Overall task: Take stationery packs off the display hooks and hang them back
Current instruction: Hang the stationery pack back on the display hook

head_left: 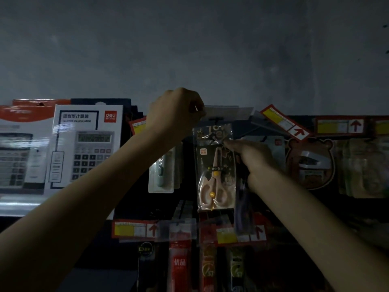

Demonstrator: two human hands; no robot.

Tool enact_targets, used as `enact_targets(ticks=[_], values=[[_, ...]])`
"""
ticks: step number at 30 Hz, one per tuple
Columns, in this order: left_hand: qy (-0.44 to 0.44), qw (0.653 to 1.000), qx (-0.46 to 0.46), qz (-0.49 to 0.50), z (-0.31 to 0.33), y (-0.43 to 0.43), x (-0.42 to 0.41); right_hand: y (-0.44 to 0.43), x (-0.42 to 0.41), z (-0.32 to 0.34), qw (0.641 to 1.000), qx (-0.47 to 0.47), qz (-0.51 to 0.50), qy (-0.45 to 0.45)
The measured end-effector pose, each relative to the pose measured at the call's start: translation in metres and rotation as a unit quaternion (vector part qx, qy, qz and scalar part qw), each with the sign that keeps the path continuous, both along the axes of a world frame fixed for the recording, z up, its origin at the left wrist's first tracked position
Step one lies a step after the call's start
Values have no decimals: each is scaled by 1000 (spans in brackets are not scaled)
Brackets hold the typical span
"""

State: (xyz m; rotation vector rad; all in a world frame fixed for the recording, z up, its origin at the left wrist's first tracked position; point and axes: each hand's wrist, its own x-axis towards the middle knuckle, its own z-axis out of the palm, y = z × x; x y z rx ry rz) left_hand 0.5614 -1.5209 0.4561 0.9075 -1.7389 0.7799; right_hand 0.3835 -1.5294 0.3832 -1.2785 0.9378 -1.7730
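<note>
At the far left, a boxed Deli calculator is seen through its window carton, with a second calculator box partly covered beside it. To the right of them, a blister pack holding a pale green item hangs behind the left forearm; the item cannot be told in the dim light. The left hand is raised and clenched, its fingertips pinched on the left end of a clear label flap, which is held lifted above the hook. Just below, the scissors pack, a clear bag with pale pink scissors inside, is hung by its top at the hook, and its upper right edge is pinched by the right hand. Further right, a red-arrow price tag is tilted, and a bear-shaped stapler pack hangs beyond it. The scissors pack is flanked closely on both sides by neighbouring packs, and its lower edge ends just over the price tags of the row beneath, where a red pen pack hangs. Bare grey wall lies open above the top row.
</note>
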Motion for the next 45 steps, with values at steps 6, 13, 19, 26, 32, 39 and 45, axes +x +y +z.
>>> enact_targets(ticks=[6,13,19,26,32,39,45], values=[[22,1000,-4,-13,-6,2,0,-1,1,0,1000,14,-3,-15],[34,999,-11,-31,-18,4,0,1,0,-3,1000,15,-12,-17],[58,996,4,-60,-29,4,2,1,6,5,999,21,-35,-8],[112,989,58,-81,-49,3,2,1,4,1,998,4,-62,20],[153,983,80,-61,-75,-3,-4,3,4,0,997,6,-65,34],[-40,992,-64,97,-56,2,-8,-4,2,3,998,35,-51,21],[-183,970,-112,113,-31,10,-5,-15,-2,0,998,38,-59,7]])
